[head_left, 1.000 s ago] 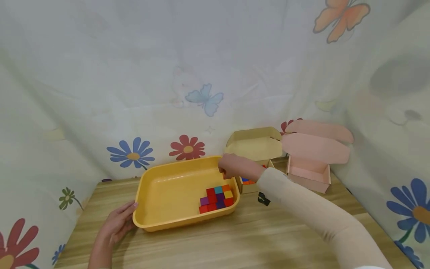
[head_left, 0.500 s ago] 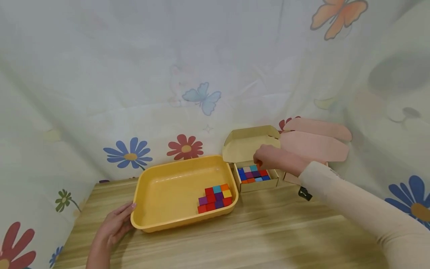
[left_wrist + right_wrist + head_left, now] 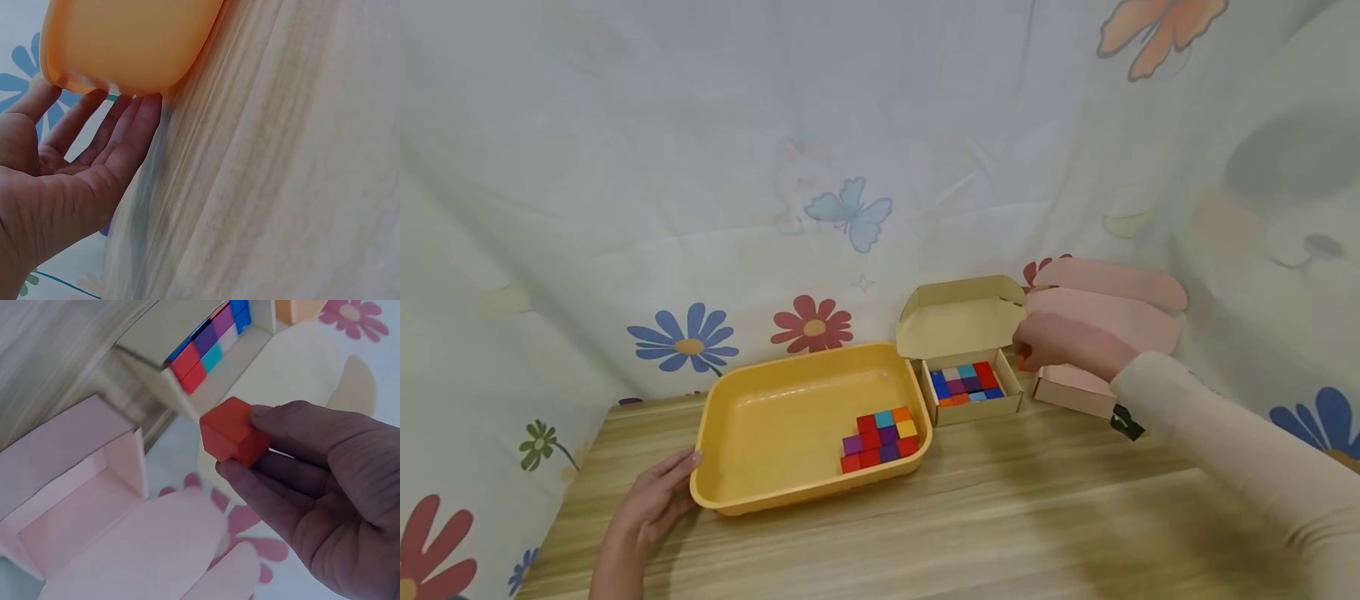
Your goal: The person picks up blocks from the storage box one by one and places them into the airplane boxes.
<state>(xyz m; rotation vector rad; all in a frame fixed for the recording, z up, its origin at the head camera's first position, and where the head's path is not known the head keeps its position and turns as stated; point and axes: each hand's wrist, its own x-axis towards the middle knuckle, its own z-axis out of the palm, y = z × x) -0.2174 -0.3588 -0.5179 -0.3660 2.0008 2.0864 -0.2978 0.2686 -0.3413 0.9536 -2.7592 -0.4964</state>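
In the head view my left hand holds the left end of a yellow plastic tray, thumb at the rim; its fingertips meet the end wall in the left wrist view. Coloured cubes stand grouped in the tray's right front corner. My right hand pinches an orange-red cube between thumb and fingers. It hovers between a cream box with several coloured cubes inside and a pink box. Both lids stand raised; the right wrist view shows the pink box's bare floor.
Behind the wooden table hangs a patterned cloth, near the boxes' lids. The cream box stands close beside the tray's right end. A black object shows below the right wrist in the head view.
My right hand has moved rightward from the tray's back right corner, past the cream box, toward the pink box, with the orange-red cube. My left hand stays at the tray.
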